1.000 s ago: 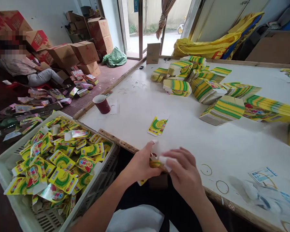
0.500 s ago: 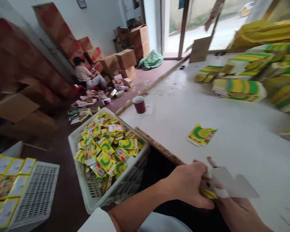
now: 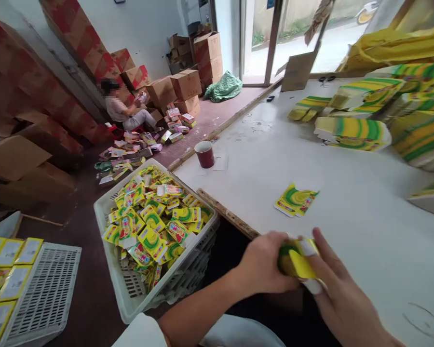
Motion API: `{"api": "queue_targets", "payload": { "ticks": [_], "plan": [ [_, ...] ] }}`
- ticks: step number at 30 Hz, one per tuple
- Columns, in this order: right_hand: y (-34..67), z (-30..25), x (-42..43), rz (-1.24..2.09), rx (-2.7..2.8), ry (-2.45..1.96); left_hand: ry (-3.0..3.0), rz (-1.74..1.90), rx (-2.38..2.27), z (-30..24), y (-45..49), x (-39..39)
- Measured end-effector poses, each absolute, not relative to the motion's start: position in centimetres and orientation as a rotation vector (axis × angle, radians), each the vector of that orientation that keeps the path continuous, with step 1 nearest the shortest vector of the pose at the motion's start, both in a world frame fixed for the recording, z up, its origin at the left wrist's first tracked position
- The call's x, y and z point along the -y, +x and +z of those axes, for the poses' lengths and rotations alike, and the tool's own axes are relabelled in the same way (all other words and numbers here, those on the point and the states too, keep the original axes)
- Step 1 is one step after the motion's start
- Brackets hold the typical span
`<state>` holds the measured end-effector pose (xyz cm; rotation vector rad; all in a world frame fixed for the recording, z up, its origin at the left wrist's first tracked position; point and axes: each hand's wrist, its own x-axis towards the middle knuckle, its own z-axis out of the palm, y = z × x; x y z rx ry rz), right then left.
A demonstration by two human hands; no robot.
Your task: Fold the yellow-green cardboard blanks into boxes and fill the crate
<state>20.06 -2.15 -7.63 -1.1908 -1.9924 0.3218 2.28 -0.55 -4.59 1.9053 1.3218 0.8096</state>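
My left hand (image 3: 264,266) is closed around one side of a small yellow and green cardboard carton (image 3: 299,264), above the near edge of the white table. My right hand (image 3: 343,294) grips the other side of that carton, its fingers on the flaps and white inner faces. Motion blurs the carton, and the fingers hide part of it. Just beyond my hands, a flat yellow and green carton blank (image 3: 295,200) lies on the white table (image 3: 253,178).
To my left stands a white plastic crate (image 3: 120,300) full of small yellow cartons. A red mug (image 3: 204,155) is near the table edge. Stacks of carton blanks (image 3: 354,132) lie at the right. Farther off, a person (image 3: 125,108) sits among brown boxes. Another crate (image 3: 47,289) holds packed cartons.
Both hands have shifted slightly left with the carton. The long white flap that stuck out to the right no longer shows; yellow outer faces now show between my hands.
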Motion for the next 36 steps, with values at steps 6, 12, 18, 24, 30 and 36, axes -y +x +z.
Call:
{"api": "queue_targets", "payload": {
  "ticks": [6,12,18,24,30,36],
  "plan": [
    [20.4,-4.9,1.5,0.438,2.123,-1.086,1.94,0.697,-1.301,-2.4,0.4,-0.3],
    [21.3,-3.3,1.6,0.842,2.074,-1.174,1.943,0.644,-1.263,-1.9,0.8,0.4],
    [18.7,-3.8,1.2,0.967,1.717,-1.216,1.489,1.02,-1.226,-1.3,0.3,0.2],
    [19.8,-2.6,-7.2,0.622,2.016,-1.51,0.298,2.169,-0.798,-0.2,-6.5,-2.6],
    [20.6,-3.7,-16.2,0.458,2.174,-1.742,-0.294,1.984,-0.706,-0.7,-9.1,-2.1],
    [20.9,-5.1,-15.7,0.317,2.218,-1.872,-0.189,1.785,-0.794,-1.7,-6.3,-1.8]
  ]
}}
